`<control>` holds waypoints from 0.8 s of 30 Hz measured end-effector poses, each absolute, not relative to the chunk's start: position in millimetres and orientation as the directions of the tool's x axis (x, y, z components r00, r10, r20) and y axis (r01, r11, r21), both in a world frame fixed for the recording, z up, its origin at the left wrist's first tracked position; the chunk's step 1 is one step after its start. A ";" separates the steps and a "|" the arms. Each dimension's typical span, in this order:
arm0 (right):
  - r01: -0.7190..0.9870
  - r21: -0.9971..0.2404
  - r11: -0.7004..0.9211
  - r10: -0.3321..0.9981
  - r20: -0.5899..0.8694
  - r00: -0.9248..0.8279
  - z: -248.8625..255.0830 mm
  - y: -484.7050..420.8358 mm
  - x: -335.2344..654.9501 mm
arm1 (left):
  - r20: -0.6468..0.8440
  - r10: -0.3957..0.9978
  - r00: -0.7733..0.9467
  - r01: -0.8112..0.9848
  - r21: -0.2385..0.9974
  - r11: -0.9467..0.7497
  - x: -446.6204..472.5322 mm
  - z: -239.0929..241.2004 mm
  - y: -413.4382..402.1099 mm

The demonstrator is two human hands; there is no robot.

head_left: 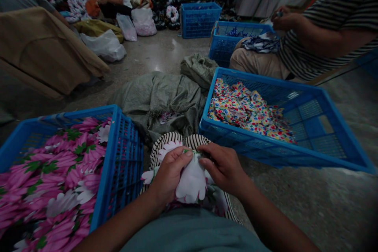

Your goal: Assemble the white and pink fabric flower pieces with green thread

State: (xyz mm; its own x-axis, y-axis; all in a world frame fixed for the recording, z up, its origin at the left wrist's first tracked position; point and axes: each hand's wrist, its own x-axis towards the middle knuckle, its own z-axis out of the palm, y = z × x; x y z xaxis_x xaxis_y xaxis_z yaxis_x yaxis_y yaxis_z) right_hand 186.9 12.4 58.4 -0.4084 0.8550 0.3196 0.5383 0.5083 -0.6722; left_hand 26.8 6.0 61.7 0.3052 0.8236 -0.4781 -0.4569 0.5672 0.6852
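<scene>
On the speckled concrete floor (298, 204), between a blue plastic mesh crate (125, 165) of pink floral cloth and a second blue crate (254, 147) of dotted cloth, the left hand (171, 175) and right hand (223, 169) grip a white petal-edged fabric piece (191, 181) above the lap, with open floor beyond the right hand.

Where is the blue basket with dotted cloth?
In the head view, the blue plastic basket sits on the floor ahead of the right hand, beside the grey sack.
</scene>
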 end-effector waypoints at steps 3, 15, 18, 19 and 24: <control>0.500 -0.702 0.507 0.850 0.314 -0.422 58.0 10.2 189.0 | -0.473 0.807 0.353 -0.472 0.655 0.590 27.3 62.4 5.4; 0.458 -0.747 0.482 0.849 0.268 -0.456 61.4 3.6 193.3 | -0.425 0.823 0.377 -0.363 0.750 0.554 25.3 59.9 2.0; 0.475 -0.743 0.472 0.852 0.246 -0.462 60.0 3.4 194.3 | -0.427 0.823 0.375 -0.319 0.774 0.547 24.9 58.1 2.5; 0.468 -0.750 0.468 0.853 0.244 -0.461 59.1 3.5 194.6 | -0.422 0.826 0.374 -0.301 0.787 0.539 24.5 57.6 2.7; 0.380 -0.836 0.396 0.903 0.279 -0.326 55.8 4.4 196.3 | -0.422 0.819 0.389 -0.227 0.818 0.529 21.6 57.9 3.5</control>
State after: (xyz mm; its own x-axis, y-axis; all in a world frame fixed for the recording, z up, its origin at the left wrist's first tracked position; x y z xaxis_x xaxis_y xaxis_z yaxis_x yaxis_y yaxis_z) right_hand 196.3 4.4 55.8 -0.3262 0.9032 0.2790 0.3801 0.3956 -0.8361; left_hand 21.6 3.5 57.9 0.3888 0.8191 -0.4219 -0.2268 0.5289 0.8178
